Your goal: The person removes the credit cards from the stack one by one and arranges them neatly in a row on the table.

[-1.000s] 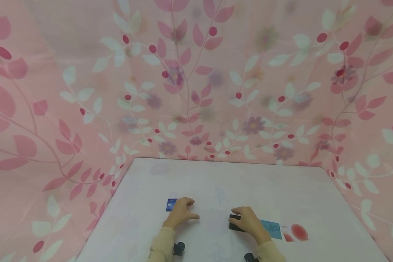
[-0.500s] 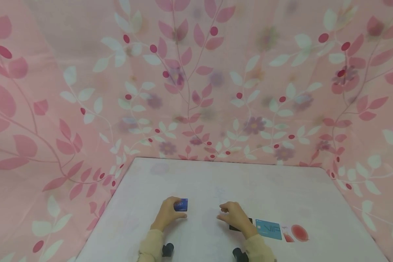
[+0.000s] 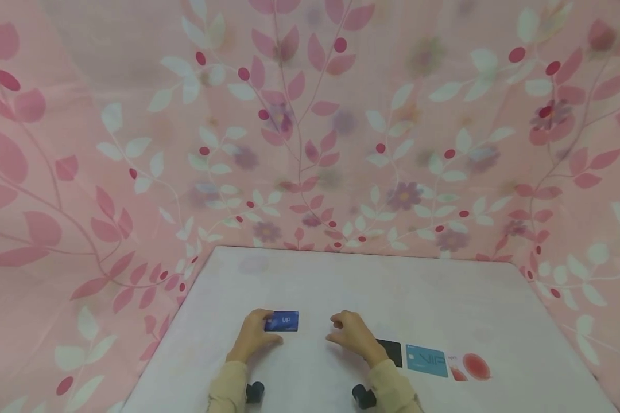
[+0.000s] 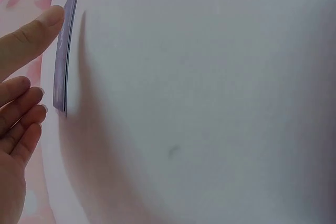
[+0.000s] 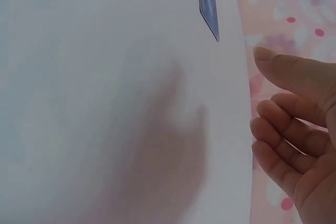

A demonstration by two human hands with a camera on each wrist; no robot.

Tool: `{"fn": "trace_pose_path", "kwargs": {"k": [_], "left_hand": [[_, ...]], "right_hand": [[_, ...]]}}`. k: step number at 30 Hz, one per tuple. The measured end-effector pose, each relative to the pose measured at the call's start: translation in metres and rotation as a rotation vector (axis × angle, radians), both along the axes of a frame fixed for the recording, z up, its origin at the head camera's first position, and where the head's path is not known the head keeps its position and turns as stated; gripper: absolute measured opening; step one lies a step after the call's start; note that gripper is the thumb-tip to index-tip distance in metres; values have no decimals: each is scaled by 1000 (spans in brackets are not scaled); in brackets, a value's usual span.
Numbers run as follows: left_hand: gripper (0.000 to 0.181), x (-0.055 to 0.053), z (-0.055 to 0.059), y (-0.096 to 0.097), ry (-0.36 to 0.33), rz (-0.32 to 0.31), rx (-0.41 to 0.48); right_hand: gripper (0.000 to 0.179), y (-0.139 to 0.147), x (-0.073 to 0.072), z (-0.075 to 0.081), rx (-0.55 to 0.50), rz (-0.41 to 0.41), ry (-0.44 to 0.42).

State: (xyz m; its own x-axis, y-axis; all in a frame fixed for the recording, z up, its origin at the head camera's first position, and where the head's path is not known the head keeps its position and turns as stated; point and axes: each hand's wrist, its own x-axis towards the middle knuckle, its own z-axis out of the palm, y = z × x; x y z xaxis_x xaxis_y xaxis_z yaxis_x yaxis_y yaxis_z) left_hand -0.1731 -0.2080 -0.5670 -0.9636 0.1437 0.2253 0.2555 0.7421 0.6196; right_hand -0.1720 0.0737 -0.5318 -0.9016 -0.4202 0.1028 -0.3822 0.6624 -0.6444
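On the white table lies a blue card with white lettering. My left hand is beside its left end, thumb and fingers spread apart, the fingertips at the card's upper left edge. In the left wrist view the thumb overlaps the card; whether it touches cannot be told. To the right of the blue card, my right hand hovers with loosely bent fingers and nothing between them. A black card is partly hidden behind the right wrist. In the right wrist view the blue card sits beyond the thumb.
Right of the black card, a teal card with large lettering and a red-and-white card lie in a row. Pink floral cloth hangs behind and at both sides of the table. Dark wrist devices sit by the sleeves.
My left hand has drawn left, uncovering the blue card, which lies in place. My right hand has moved left and slightly away from me, leaving the black card more exposed.
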Motion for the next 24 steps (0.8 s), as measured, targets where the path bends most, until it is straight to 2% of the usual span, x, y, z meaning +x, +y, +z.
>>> {"fn": "trace_pose_path", "kwargs": {"k": [8,11,17,21,24], "left_hand": [[67,-7,-1,-8,-98,14,9],[69,-10,-1,-10,-113,25,21],[74,-17,-2,-16,-100,17,0],[76,-19,-5,-19,-113,14,-25],[77,-22,-7,-22,-94,7,-62]], "right_hand": [[43,-25,-11,3,-40,40,-21],[43,-36,-18,2,-50,42,-22],[45,-56,-31,-4,-83,40,-50],[46,-63,-38,-15,-38,37,-50],[48,-67,-40,-22,-14,55,-38]]}}
